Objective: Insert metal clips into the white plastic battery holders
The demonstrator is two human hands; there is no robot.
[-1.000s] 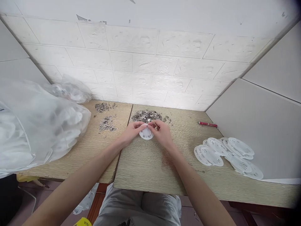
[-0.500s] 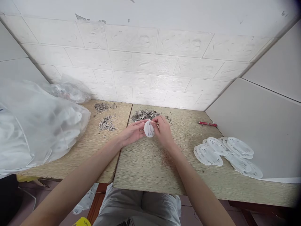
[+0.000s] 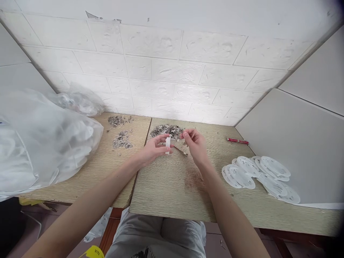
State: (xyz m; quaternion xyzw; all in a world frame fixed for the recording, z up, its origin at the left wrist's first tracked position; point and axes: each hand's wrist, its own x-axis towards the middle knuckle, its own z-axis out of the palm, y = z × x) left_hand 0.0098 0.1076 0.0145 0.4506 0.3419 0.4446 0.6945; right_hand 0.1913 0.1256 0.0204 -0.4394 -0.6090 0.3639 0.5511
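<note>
My left hand holds a white round plastic piece by its edges, turned so that its narrow side shows. My right hand is a little to the right, apart from the piece, with thumb and forefinger pinched together; what they hold, if anything, is too small to name. Between the hands, a thin brass-coloured tool lies slanted at the table. Just behind the hands is a heap of small metal parts.
Two smaller heaps of metal parts lie left of the table seam. A large bag of white pieces fills the left. Several white discs and a red tool are on the right. A white brick wall stands behind.
The white piece has turned from face-on to edge-on in my left hand. My right hand has moved right, away from it. The brass-coloured tool now shows between the hands.
</note>
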